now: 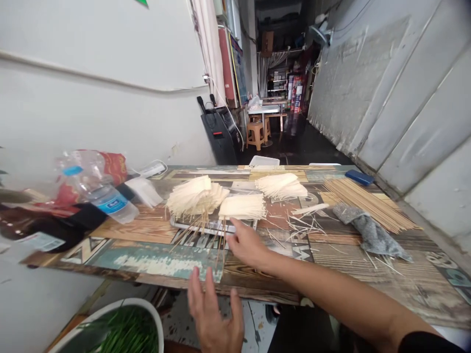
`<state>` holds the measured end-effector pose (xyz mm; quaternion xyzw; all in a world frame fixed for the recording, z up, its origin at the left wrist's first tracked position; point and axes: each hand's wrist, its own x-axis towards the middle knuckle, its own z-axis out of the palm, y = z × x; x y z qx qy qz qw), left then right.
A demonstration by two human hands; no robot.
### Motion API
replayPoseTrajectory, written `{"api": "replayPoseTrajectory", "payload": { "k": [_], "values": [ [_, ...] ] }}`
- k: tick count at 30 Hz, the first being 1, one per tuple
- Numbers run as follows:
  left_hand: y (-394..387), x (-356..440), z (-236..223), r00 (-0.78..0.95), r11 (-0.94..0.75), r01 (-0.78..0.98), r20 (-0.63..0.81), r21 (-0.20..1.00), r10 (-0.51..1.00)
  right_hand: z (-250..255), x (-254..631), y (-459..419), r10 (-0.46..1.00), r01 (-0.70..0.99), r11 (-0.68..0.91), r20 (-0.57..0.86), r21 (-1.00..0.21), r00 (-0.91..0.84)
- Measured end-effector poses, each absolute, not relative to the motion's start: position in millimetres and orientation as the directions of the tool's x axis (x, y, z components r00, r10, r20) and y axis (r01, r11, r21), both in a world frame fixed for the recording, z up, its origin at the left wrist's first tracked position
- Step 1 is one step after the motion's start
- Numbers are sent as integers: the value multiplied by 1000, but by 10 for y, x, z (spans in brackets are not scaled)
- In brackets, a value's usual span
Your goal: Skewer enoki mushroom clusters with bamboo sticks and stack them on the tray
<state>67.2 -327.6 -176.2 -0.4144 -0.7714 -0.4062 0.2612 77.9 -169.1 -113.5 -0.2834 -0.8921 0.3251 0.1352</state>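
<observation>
My right hand reaches over the table to the near edge of a flat bundle of skewered enoki mushrooms. Its fingers are bent in beside the thin bamboo sticks, and the index finger lies along the bundle's edge. My left hand hangs before the table's front edge, fingers spread, holding nothing. Left of the flat bundle, a larger pile of skewered enoki rests on a tray, sticks pointing toward me. Another enoki bundle lies farther back on the right.
Loose enoki strands litter the table around a grey cloth. Many bare bamboo skewers lie at right, near a blue box. A plastic bottle stands left. Below is a tub of green vegetables.
</observation>
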Motion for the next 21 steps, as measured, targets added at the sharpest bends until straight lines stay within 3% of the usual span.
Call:
{"api": "replayPoseTrajectory", "payload": {
  "k": [2, 5, 8, 12, 16, 21],
  "values": [
    [-3288, 699, -1680, -426, 292, 899, 807, 327, 408, -1112, 1163, -1462, 598, 432, 659, 81, -616, -797],
    [-3235, 784, -1593, -302, 158, 953, 850, 259, 431, -1031, 1844, -926, 713, 585, 642, 107, -495, -692],
    [-3061, 939, -1553, -176, -67, 969, 852, 239, 493, -927, 2559, -333, 853, 796, 521, 163, -308, -495],
    [-2757, 1203, -1537, -19, -287, 925, 783, 250, 621, -918, 3342, 175, 917, 928, 366, 196, -70, -347],
    [-2507, 1456, -1526, 14, -333, 887, 703, 320, 712, -1095, 3716, 334, 940, 954, 290, 167, 77, -299],
    [-2243, 1607, -1478, 68, -334, 895, 652, 295, 755, -1328, 3768, 404, 939, 942, 312, 108, 122, -325]
  ]
}}
